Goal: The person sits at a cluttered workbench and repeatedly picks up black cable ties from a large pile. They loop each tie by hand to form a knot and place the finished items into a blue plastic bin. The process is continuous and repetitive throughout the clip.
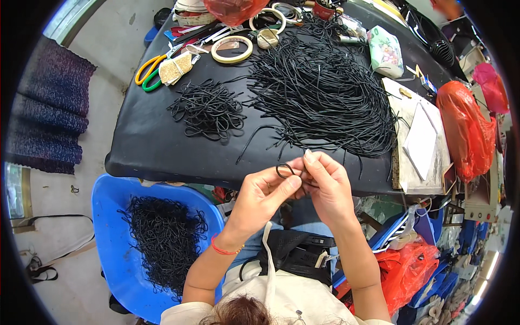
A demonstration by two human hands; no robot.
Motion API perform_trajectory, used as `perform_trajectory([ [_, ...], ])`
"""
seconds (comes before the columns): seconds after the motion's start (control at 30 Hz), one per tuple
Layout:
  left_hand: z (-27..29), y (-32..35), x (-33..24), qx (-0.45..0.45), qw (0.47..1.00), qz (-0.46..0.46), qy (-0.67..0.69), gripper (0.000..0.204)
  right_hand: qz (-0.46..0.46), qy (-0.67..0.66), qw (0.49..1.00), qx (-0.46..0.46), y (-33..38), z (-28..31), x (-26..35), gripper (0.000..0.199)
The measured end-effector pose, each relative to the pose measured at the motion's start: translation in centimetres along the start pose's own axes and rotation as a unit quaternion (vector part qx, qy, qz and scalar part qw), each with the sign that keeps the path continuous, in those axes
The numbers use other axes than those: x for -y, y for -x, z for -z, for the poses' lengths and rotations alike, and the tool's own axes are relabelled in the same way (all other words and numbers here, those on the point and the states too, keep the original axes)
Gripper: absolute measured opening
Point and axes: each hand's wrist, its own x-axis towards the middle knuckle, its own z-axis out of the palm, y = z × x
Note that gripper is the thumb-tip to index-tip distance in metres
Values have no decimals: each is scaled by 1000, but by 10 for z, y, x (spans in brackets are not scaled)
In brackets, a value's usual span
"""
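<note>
A thin black cord (280,171) runs between my two hands, bent into a small loop at the left fingers. My left hand (264,195) pinches it between thumb and forefinger, a red string bracelet round the wrist. Close beside it, my right hand (328,187) has its thumb and fingers closed on the same cord. Both hands are just off the near edge of the black-covered table (146,143). Beyond them lies a large spread of loose black cords (325,92). To its left sits a smaller heap of looped black cords (208,110).
A blue plastic tub (103,216) at my left holds a mass of black looped cords (165,238). Scissors (149,72) and a tape roll (232,50) lie on the table's far left. At the right are a worn board (403,157) and a red plastic bag (466,130).
</note>
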Motion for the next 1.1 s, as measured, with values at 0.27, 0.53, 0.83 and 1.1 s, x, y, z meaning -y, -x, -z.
perform_trajectory([
  [0.27,83,-64,-72,-356,803,-241,-413,38,334,511,792,-26,-36,22,-6,11],
  [0.53,50,-45,-43,-218,631,-405,-625,22,335,645,682,-80,-52,21,-24,13],
  [0.83,25,-31,-13,-58,703,-331,-626,20,392,583,712,9,-24,14,-5,17],
  [1.1,28,-12,-21,-66,814,-197,-542,17,442,524,727,38,-22,13,4,18],
])
